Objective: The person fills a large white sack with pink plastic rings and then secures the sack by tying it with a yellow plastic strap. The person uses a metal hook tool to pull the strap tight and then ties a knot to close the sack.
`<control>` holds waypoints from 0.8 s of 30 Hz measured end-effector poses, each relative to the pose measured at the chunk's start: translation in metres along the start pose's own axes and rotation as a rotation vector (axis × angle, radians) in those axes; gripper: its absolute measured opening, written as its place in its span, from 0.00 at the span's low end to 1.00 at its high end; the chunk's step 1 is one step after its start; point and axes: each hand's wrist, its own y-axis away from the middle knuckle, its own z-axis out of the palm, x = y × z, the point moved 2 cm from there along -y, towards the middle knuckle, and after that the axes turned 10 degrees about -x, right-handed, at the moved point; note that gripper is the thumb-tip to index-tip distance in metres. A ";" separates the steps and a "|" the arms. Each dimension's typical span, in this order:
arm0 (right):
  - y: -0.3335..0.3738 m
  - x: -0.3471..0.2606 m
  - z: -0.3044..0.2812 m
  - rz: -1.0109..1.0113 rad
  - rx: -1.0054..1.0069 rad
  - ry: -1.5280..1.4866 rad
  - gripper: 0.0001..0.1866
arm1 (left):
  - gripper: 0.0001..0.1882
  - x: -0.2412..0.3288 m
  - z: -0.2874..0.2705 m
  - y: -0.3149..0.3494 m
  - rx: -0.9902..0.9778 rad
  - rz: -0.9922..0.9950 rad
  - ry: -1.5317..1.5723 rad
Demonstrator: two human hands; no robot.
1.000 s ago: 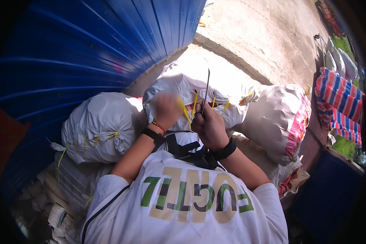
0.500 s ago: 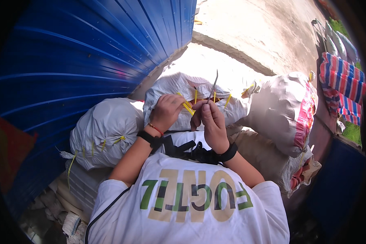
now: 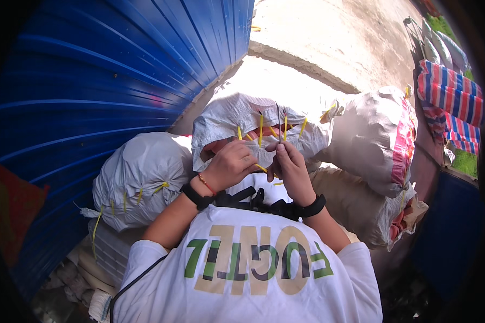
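In front of me lies a stuffed white woven sack (image 3: 213, 116). Its mouth is partly laced with yellow twine stitches (image 3: 261, 129), and reddish contents show through the gap. My right hand (image 3: 292, 168) is closed on a long, thin, dark metal sack needle (image 3: 278, 121), which points away from me over the gap. Beside it, my left hand (image 3: 230, 166) is closed, fingers pinched by the near edge of the sack. A short length of yellow twine (image 3: 261, 168) runs from its fingertips toward my right hand. The fingertips of both hands are partly hidden.
A ribbed blue metal wall (image 3: 108, 81) rises at left. More filled sacks surround me: a tied white one (image 3: 140, 172) at left, a pink-banded one (image 3: 366, 140) at right, and another (image 3: 355, 199) beneath it. A striped bag (image 3: 450, 91) lies at far right.
The needle has swung from tilted right to nearly straight away from me. My right hand has moved slightly right and nearer, and my left hand has come down and right, toward it.
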 end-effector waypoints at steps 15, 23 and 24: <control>-0.026 0.038 -0.027 0.014 0.165 -0.065 0.11 | 0.11 -0.032 0.019 -0.065 -0.216 -0.642 -0.134; -0.066 0.068 -0.063 -0.201 0.458 0.604 0.13 | 0.12 -0.081 0.023 -0.078 -0.226 -1.080 1.305; -0.071 0.068 -0.062 -0.195 0.432 0.662 0.13 | 0.13 -0.077 0.022 -0.080 -0.163 -1.127 1.488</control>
